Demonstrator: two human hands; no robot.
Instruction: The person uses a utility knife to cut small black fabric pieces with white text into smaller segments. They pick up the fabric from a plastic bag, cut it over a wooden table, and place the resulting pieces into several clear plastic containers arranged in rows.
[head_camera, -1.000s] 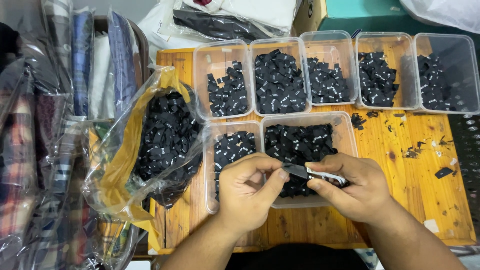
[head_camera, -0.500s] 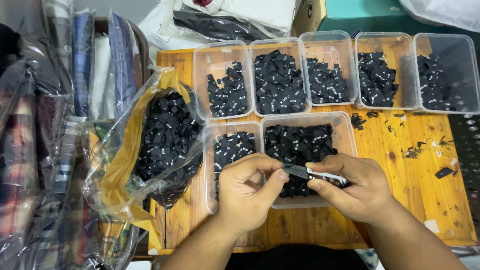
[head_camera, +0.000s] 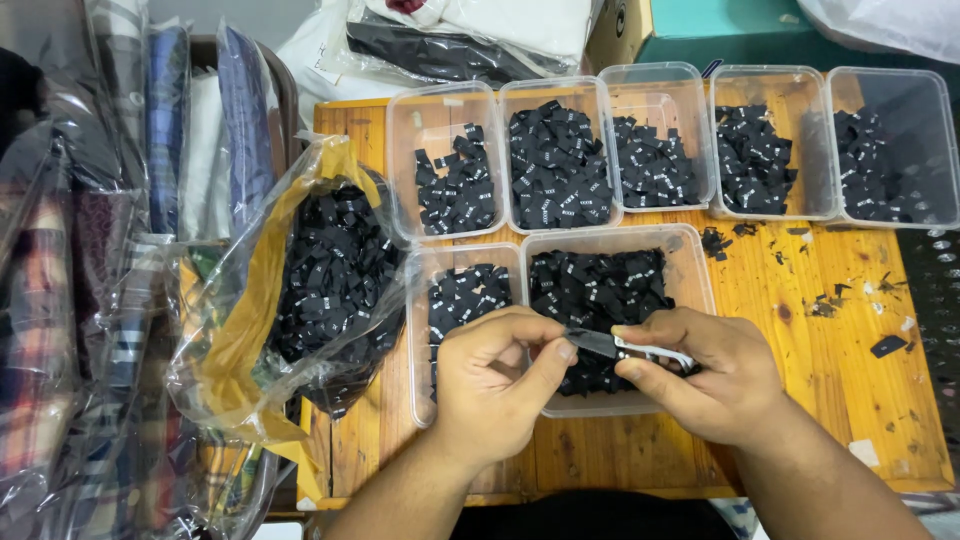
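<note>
My left hand (head_camera: 495, 385) pinches a small black fabric label between thumb and fingertips, above the near clear tub (head_camera: 690, 255) of black labels. My right hand (head_camera: 705, 375) grips a small pair of thread snips (head_camera: 625, 347) with a white handle; its dark blades point left and meet the label at my left fingertips. Both hands hover close together over the front edge of that tub. The label itself is mostly hidden by my fingers.
A second near tub (head_camera: 420, 330) and several far tubs (head_camera: 450, 105) hold more black labels on a wooden table (head_camera: 840, 390). A clear plastic bag (head_camera: 320, 290) of labels lies at the left. Wrapped folded garments (head_camera: 100, 250) are stacked further left. Black scraps (head_camera: 830, 300) dot the table's right side.
</note>
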